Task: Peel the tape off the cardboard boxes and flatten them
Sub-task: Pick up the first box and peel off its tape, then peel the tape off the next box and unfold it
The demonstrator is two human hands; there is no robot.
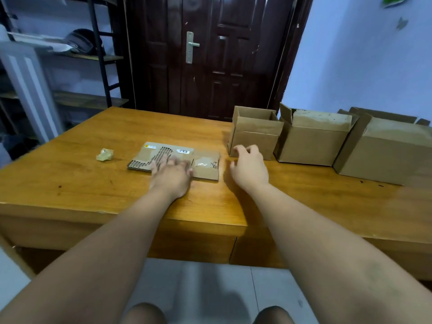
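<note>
A flattened cardboard box (205, 166) lies on the wooden table (93, 183). My left hand (171, 175) presses flat on it with straight fingers. My right hand (250, 168) hovers to the right of the flat box with loosely curled fingers and holds nothing; it is just in front of a small open box (254, 134). Two larger cardboard boxes, a middle one (311, 141) and a big one (385, 150), stand in a row further right. A crumpled ball of tape (105, 154) lies on the table to the left.
A dark wooden door (210, 54) stands behind the table. A metal shelf rack (98, 59) is at the back left. A pale wall (362, 54) runs behind the boxes. The table's front edge is near my knees.
</note>
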